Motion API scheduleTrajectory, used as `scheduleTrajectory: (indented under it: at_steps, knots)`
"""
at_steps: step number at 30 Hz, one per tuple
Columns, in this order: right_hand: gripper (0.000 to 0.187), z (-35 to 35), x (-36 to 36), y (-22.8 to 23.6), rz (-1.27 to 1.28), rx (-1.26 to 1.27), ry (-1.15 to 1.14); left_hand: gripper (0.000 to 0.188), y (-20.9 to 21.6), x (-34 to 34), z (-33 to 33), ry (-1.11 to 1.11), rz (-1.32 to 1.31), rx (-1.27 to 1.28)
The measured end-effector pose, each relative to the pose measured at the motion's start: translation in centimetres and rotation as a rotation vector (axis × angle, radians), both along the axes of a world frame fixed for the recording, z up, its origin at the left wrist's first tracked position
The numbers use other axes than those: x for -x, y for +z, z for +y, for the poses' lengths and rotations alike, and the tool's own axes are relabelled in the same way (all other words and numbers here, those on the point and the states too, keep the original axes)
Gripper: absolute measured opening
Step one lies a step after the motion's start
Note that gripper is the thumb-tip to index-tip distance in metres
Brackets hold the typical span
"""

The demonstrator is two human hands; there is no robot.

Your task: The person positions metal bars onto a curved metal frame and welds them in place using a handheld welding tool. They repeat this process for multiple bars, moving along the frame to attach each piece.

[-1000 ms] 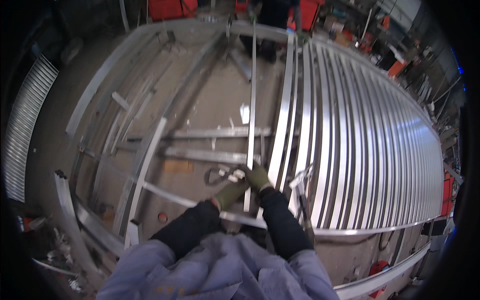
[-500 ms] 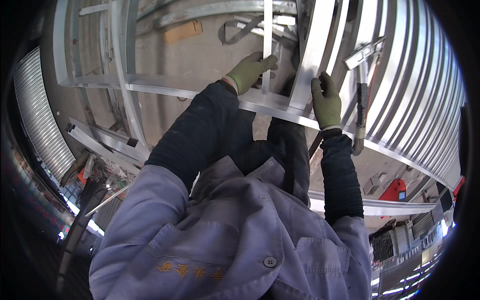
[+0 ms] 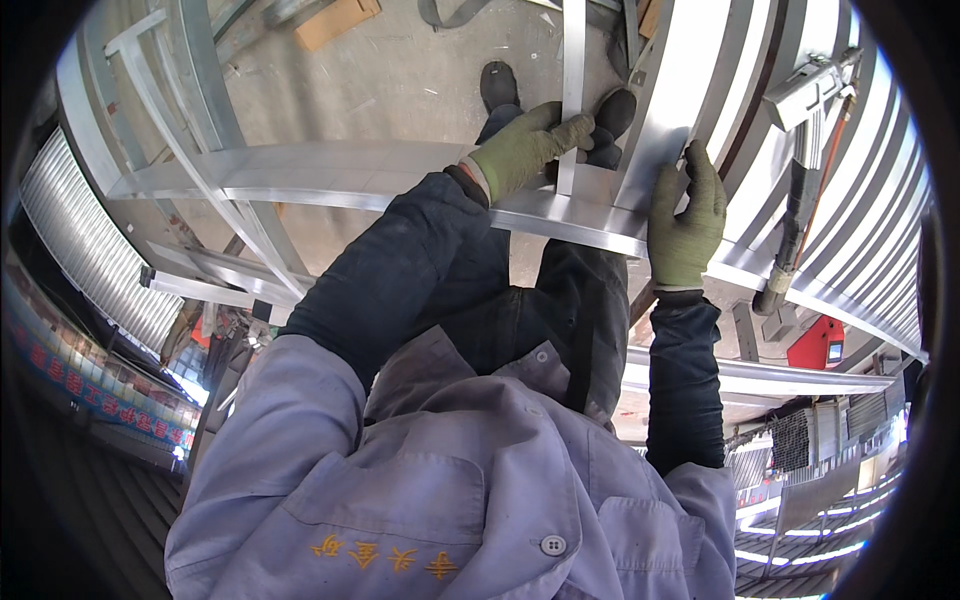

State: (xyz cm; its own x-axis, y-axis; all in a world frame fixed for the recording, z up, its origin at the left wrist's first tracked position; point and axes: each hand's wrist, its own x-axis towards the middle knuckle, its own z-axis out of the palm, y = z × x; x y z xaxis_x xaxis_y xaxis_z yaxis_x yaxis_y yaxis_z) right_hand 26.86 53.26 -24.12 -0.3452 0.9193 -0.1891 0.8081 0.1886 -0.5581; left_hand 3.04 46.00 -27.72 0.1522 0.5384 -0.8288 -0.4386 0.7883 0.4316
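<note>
My left hand (image 3: 520, 150), in a green work glove, closes around a narrow silver metal strip (image 3: 573, 70) where it stands on the long metal rail (image 3: 570, 222) crossing in front of me. The strip hides some of its fingertips. My right hand (image 3: 688, 230), in a matching glove, is at the same rail farther right. Its fingers point upward with the thumb apart, beside the edge of a wide shiny metal slat (image 3: 682, 90). Whether its fingertips touch that slat I cannot tell.
Right of my right hand, a T-shaped tool (image 3: 803, 180) with a silver head and black-wrapped handle lies across several parallel slats (image 3: 860, 200). A corrugated panel (image 3: 85, 220) is at far left. Beyond the rail lies an orange-brown block (image 3: 338, 22); a red object (image 3: 815, 343) is at lower right.
The view has shifted, and my shoes now show beyond the rail. My left hand stays on the narrow strip. My right hand's thumb stands farther from its fingers.
</note>
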Motion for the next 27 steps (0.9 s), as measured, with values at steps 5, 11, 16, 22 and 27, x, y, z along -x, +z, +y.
scheduleTrajectory:
  at_steps: [5,11,16,22,27]
  knots:
    - [0.043,0.0,0.2,0.3,0.012,0.029,-0.023,0.068,-0.8,-0.1,-0.4,-0.060,0.050,-0.065]
    - [0.052,2.6,3.4,0.5,0.292,-0.021,0.072,0.059,-0.9,0.1,-0.2,-0.185,0.157,-0.015]
    - [0.069,7.2,11.3,-1.7,0.328,0.040,0.230,0.062,-2.4,-0.3,-0.1,-0.277,0.267,-0.061]
    - [0.079,6.9,15.4,-0.4,0.501,0.207,0.067,0.060,-4.0,-0.8,-1.8,-0.294,0.340,-0.195]
    - [0.042,7.6,19.0,-1.1,0.502,0.966,-0.467,0.069,-2.7,-0.1,-0.8,-0.374,0.322,-0.065]
